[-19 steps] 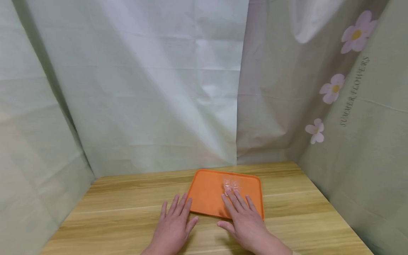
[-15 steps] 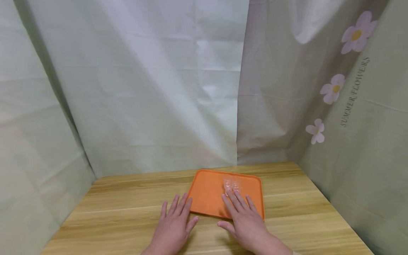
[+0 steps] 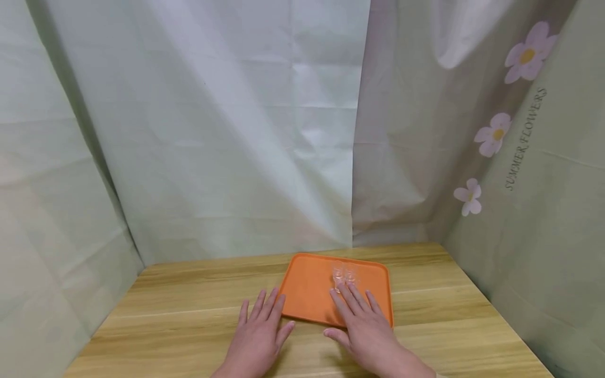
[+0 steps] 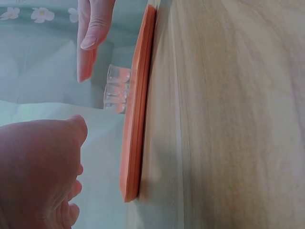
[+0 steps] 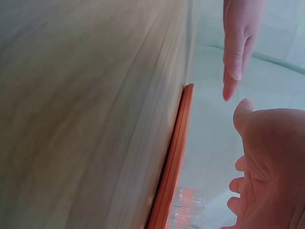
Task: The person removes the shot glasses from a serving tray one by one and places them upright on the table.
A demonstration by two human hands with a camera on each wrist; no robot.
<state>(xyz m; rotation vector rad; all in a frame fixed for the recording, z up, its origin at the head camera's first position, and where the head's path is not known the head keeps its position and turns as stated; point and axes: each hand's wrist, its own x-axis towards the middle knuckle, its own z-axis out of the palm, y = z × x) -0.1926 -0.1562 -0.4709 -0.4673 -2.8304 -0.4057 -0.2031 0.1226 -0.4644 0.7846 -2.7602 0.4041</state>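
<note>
An orange tray [image 3: 304,294] lies on the wooden table. Small clear cups [image 3: 350,275] stand together on its right half, their lower part in the head view covered by my right fingertips. Seen from the side in the left wrist view, the clear cups [image 4: 117,90] rise above the tray's rim. My left hand [image 3: 255,338], fingers stretched forward, is raised over the table by the tray's near left corner. My right hand [image 3: 366,328] hovers over the tray's near right part with straight fingers. Both hands hold nothing, and air shows between them and the tray in the wrist views.
The wooden table [image 3: 189,299] spreads out on both sides of the tray. Pale fabric curtains [image 3: 236,157] hang behind it and along both sides, with printed flowers [image 3: 492,134] on the right one.
The head view has shifted very slightly. Hands, tray and cups stay as they were.
</note>
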